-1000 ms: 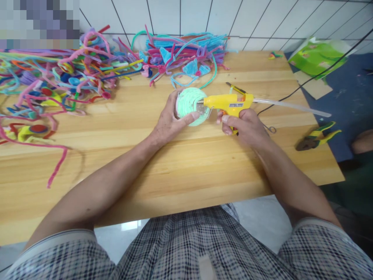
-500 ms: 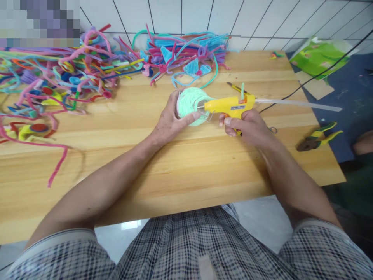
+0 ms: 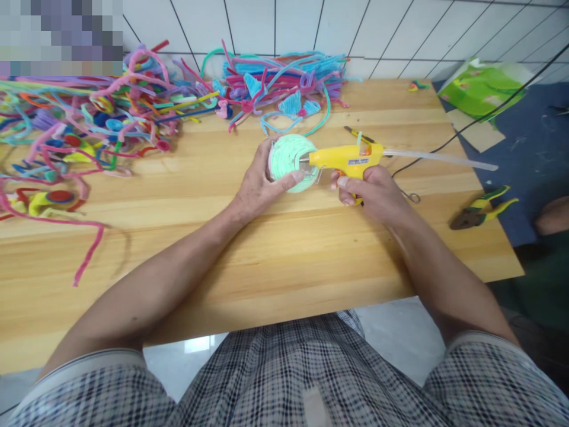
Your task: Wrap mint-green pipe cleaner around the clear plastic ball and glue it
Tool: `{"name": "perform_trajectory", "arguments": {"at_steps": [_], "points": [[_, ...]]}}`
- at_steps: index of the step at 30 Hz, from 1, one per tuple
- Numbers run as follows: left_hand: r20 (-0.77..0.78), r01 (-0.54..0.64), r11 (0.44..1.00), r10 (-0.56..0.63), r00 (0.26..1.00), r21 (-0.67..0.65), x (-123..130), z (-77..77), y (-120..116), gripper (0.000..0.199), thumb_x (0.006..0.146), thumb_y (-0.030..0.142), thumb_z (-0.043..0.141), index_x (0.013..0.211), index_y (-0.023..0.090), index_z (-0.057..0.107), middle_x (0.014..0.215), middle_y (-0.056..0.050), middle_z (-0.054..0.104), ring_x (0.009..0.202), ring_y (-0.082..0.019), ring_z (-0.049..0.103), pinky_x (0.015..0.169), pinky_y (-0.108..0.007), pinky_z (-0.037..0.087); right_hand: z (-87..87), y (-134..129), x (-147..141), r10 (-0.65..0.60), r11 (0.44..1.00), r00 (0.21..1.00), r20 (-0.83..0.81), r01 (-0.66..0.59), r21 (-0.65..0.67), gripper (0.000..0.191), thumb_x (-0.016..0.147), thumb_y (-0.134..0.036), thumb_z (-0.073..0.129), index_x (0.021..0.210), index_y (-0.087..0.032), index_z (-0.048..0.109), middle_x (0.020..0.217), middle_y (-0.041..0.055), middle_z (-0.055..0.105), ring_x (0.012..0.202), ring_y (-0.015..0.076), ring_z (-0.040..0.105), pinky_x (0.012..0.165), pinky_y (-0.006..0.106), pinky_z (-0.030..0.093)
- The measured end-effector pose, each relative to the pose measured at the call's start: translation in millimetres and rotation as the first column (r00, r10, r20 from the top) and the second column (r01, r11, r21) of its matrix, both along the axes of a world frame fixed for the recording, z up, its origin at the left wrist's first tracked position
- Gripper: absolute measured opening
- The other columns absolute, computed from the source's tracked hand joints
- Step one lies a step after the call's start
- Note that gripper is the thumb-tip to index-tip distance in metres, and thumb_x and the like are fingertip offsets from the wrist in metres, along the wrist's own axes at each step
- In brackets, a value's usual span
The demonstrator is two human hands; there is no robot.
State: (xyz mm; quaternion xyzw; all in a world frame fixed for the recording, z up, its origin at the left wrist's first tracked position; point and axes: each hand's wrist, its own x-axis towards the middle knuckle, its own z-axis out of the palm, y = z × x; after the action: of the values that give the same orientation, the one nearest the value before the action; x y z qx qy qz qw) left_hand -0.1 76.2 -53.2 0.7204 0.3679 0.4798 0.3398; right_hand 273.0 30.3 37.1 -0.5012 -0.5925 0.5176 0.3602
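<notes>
My left hand (image 3: 262, 178) is wrapped around the left side of a round mint-green coil (image 3: 288, 155), its thumb lying over the lower front. The coil looks wound from fuzzy pipe cleaner; what lies under it is hidden. In my right hand (image 3: 376, 187) is a yellow hot glue gun (image 3: 344, 159), gripped by its handle with fingers at the orange trigger. The gun's metal nozzle touches or hovers just over the coil's middle; I cannot tell which. A long clear glue stick (image 3: 440, 157) sticks out of its back end.
Tangled colourful pipe cleaners (image 3: 146, 112) spread over the back left of the wooden table (image 3: 284, 255), with a blue and pink bundle (image 3: 288, 77) behind the coil. Pliers (image 3: 480, 209) lie at the right edge, a utility knife (image 3: 358, 134) behind the gun. A black cord (image 3: 471, 121) crosses the right side.
The glue gun and my right hand have shifted slightly left, the nozzle moving a little over the coil. My left hand still grips the coil in nearly the same place.
</notes>
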Motion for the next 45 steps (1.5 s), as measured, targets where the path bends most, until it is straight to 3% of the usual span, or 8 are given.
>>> {"name": "perform_trajectory", "arguments": {"at_steps": [9,27,33,41,45], "points": [[-0.026,-0.001,1.0,0.001,1.0,0.015,0.2,2.6,-1.4,0.093,0.093,0.084,0.077,0.161,0.03,0.044,0.165,-0.015,0.06,0.158,-0.038,0.058,0.135,-0.055,0.048,-1.1,0.7,-2.1,-0.031,0.999,0.999,-0.016,0.03,-0.03,0.02,0.087,-0.041,0.086,0.088,-0.025,0.074,0.085,0.0029,0.069,0.059,0.0116,0.047,0.058,0.033,0.042],[0.004,-0.01,1.0,0.01,1.0,0.014,1.7,1.2,-0.8,0.092,0.093,0.083,0.078,0.16,0.03,0.045,0.163,-0.015,0.063,0.155,-0.037,0.062,0.133,-0.055,0.052,-3.9,-0.2,-3.7,-0.046,0.999,0.993,-0.105,0.043,-0.029,0.018,0.085,-0.038,0.086,0.086,-0.024,0.074,0.076,0.0006,0.067,0.057,0.0113,0.047,0.057,0.033,0.039],[-0.001,-0.008,1.0,0.008,1.0,0.017,-0.2,-1.1,-0.5,0.094,0.092,0.083,0.079,0.161,0.03,0.044,0.165,-0.014,0.061,0.156,-0.037,0.061,0.134,-0.055,0.05,-3.1,1.0,-1.8,-0.016,0.999,0.996,-0.086,0.013,-0.037,0.02,0.086,-0.039,0.087,0.088,-0.024,0.074,0.075,-0.0001,0.065,0.056,0.0107,0.047,0.057,0.032,0.04],[0.023,0.012,1.0,-0.012,1.0,-0.011,-0.2,0.8,-1.3,0.091,0.092,0.082,0.08,0.16,0.032,0.044,0.163,-0.012,0.061,0.155,-0.037,0.061,0.134,-0.054,0.049,-1.1,-0.2,-0.8,0.016,0.999,0.992,-0.122,-0.02,-0.035,0.01,0.088,-0.028,0.083,0.088,-0.022,0.075,0.078,0.0009,0.069,0.055,0.0089,0.048,0.055,0.03,0.038],[0.03,0.017,1.0,-0.016,0.999,-0.02,-1.7,0.1,0.0,0.092,0.092,0.081,0.081,0.16,0.032,0.044,0.163,-0.012,0.06,0.156,-0.037,0.059,0.134,-0.054,0.049,1.2,0.5,3.1,0.007,0.999,0.989,-0.145,-0.014,-0.048,0.016,0.086,-0.032,0.086,0.089,-0.021,0.074,0.082,0.0006,0.071,0.051,0.0064,0.045,0.052,0.029,0.037]]}}
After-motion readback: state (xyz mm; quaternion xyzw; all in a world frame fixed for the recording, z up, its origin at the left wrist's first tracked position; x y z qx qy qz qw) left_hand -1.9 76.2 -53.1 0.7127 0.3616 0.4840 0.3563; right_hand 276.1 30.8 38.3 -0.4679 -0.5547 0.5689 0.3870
